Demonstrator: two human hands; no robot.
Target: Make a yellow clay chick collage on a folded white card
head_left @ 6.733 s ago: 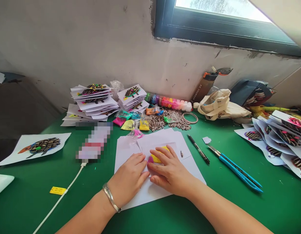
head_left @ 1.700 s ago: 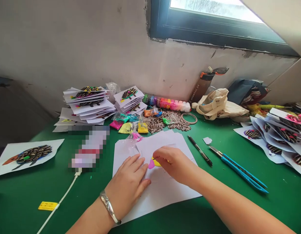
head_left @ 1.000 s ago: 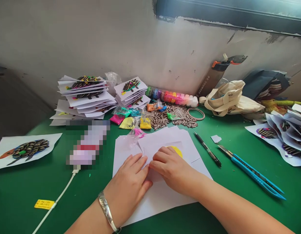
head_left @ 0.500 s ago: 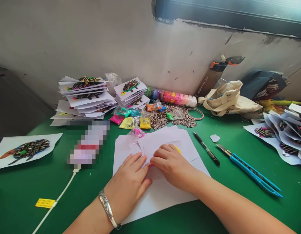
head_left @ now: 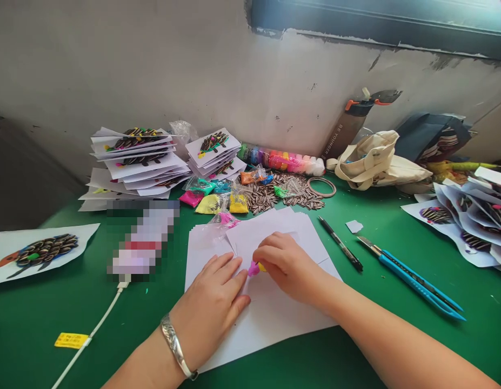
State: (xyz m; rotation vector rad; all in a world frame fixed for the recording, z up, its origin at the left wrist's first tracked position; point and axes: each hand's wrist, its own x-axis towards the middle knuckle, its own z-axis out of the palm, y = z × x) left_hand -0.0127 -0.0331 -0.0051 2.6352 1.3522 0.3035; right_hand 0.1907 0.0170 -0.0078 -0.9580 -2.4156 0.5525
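My left hand (head_left: 214,303) lies flat on the stack of white paper (head_left: 274,321), fingers spread. A silver bangle (head_left: 176,346) circles that wrist. On the paper to the right, my right hand (head_left: 281,267) is bent with its fingers pressed together. By its fingertips shows a small pink piece (head_left: 253,269), which looks like modelling clay, and a bit of yellow (head_left: 262,267) sits beside it. What the right fingers grip is hidden behind the hand. A smaller white sheet (head_left: 254,235) rests on top of the stack, under the right hand.
Right of the paper lie a pen (head_left: 340,244) and a blue craft knife (head_left: 420,286) with its blade out. Behind are clay bags (head_left: 209,204), sunflower seeds (head_left: 263,199) and a tape ring (head_left: 321,187). Seed-picture stacks (head_left: 145,173) stand back left; a white cable (head_left: 100,324) runs left.
My right hand has shifted and lifted slightly, uncovering the pink piece and a bit of yellow by its fingertips. My left hand stays flat on the paper. The view has shifted slightly.
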